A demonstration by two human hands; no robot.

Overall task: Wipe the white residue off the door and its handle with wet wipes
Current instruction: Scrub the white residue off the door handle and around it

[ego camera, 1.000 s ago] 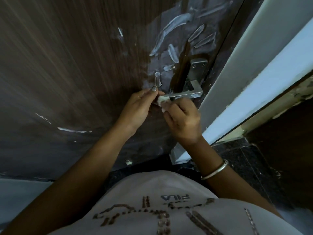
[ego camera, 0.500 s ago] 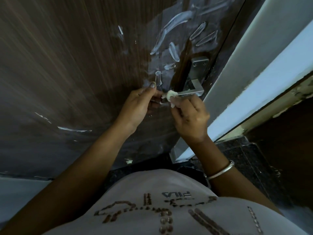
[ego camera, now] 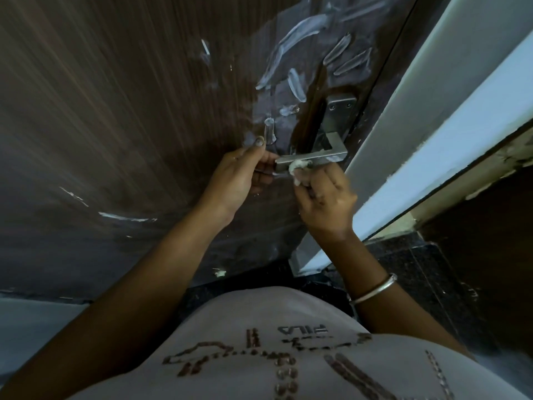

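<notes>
Two hands work at the handle [ego camera: 314,158], a square-edged metal lever that juts from a plate [ego camera: 337,116] near the latch edge of the door [ego camera: 115,111]. The left hand [ego camera: 236,180] grips the lever's free end, fingers curled around it and thumb raised against the door. The right hand [ego camera: 326,203] pinches a balled wet wipe [ego camera: 297,168] in curled fingers and presses it to the lever's near face, about midway along.

The wipe looks light, soft and soggy, and it may shred on the lever's sharp corners, so a tight wad held at the fingertips suits it. The lever is stiff but probably pivots on a spring, so steadying its end seems wise.

White residue [ego camera: 297,33] streaks the dark wood-grain door above and left of the plate, with thinner smears lower left. A pale door frame [ego camera: 432,111] runs along the right, dark speckled floor [ego camera: 418,269] lies below, and a small white scrap [ego camera: 220,273] sits near the door's bottom edge.
</notes>
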